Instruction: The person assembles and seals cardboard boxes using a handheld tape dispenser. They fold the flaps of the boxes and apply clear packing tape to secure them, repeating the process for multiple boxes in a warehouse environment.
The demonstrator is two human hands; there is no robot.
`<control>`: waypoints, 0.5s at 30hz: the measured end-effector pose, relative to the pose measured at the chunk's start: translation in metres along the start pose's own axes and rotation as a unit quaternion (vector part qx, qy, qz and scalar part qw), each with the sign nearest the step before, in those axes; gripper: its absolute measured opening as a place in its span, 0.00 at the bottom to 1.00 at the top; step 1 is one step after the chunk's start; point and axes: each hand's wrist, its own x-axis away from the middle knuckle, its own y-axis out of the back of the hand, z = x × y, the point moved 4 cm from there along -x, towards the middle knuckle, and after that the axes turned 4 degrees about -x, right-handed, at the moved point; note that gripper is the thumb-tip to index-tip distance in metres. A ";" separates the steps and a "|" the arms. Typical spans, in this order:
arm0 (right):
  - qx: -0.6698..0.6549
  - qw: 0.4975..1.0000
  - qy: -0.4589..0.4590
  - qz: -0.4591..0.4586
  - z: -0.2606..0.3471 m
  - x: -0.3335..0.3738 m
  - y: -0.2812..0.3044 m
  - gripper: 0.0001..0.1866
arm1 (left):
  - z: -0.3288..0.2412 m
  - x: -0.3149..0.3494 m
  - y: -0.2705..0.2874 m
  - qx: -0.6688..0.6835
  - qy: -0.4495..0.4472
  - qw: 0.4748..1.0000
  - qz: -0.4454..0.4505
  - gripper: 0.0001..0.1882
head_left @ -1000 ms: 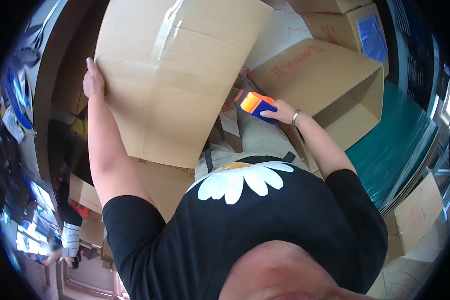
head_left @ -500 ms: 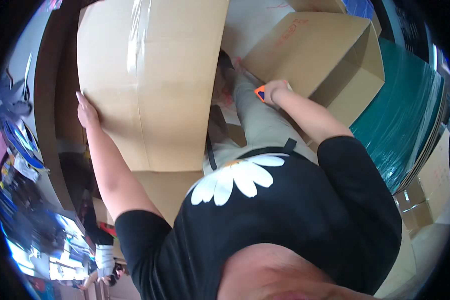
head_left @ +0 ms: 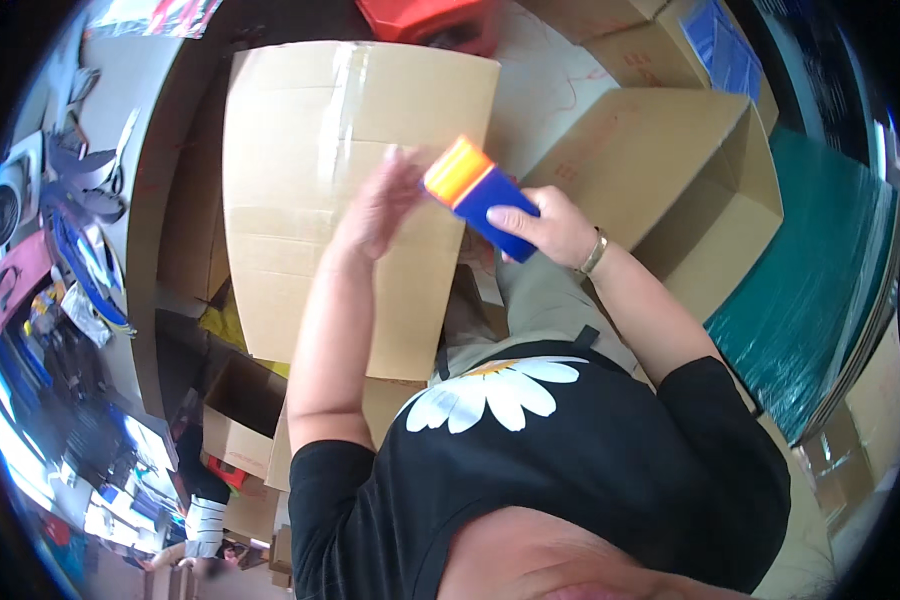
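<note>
A blue and orange tape dispenser (head_left: pixel 482 196) is gripped in the right hand (head_left: pixel 548 226), above the right edge of a flat taped cardboard box (head_left: pixel 320 170). The left hand (head_left: pixel 382 205), blurred, is spread open against the box's face.

Right hand (head_left: pixel 555 228) grips a blue-and-orange tape dispenser (head_left: pixel 478 195); left hand (head_left: pixel 382 205) rests on a taped cardboard box (head_left: pixel 320 170).
</note>
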 end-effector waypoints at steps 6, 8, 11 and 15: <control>0.140 0.987 -0.034 0.074 0.039 -0.014 0.006 0.25 | -0.018 -0.020 -0.001 0.002 0.041 0.999 0.010 0.19; 0.151 0.984 -0.045 0.079 0.045 -0.026 0.013 0.26 | -0.027 -0.024 0.009 -0.026 0.029 0.999 -0.033 0.22; 0.184 0.980 -0.021 0.078 0.048 -0.042 0.023 0.26 | -0.037 -0.026 0.011 0.099 0.060 0.993 -0.024 0.25; 0.202 0.974 -0.025 0.104 0.068 -0.055 0.026 0.27 | -0.036 -0.030 0.016 0.100 0.087 0.991 0.028 0.21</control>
